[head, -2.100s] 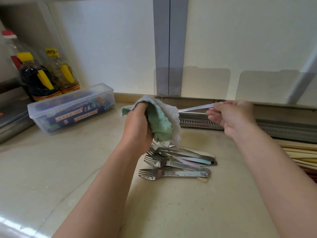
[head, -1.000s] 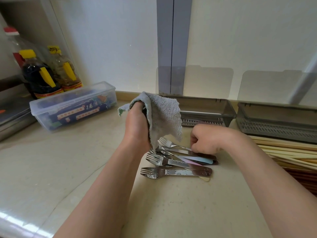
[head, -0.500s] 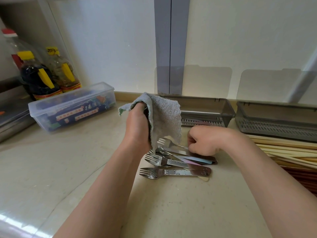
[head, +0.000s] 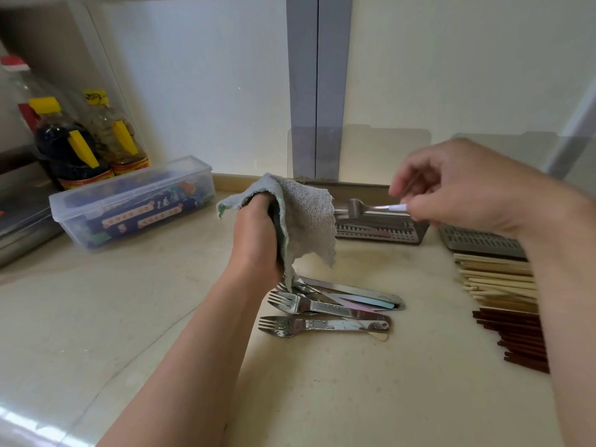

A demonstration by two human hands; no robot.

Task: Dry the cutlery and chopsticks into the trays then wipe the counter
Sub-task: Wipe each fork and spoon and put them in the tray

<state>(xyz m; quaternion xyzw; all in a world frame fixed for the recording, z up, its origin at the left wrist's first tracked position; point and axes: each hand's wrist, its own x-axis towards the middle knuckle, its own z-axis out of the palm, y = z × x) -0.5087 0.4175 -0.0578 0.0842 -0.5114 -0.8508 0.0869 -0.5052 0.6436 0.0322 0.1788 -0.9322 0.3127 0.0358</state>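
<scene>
Over the left grey tray [head: 418, 233], my right fingers [head: 429, 215] pinch a fork [head: 361, 206] by the pale end of its handle, its head pointing left toward the cloth [head: 306, 217]. My left fingers [head: 258, 205] are curled round that cloth, raised above the wet cutlery pile [head: 329, 305] on the table [head: 322, 388]. Chopsticks [head: 503, 285] lie to the right, in front of a second tray [head: 477, 244].

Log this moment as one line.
left hand: grips cloth | right hand: pinches fork by handle, near left slotted tray | cutlery pile: on counter | chopsticks: beside right tray
</scene>
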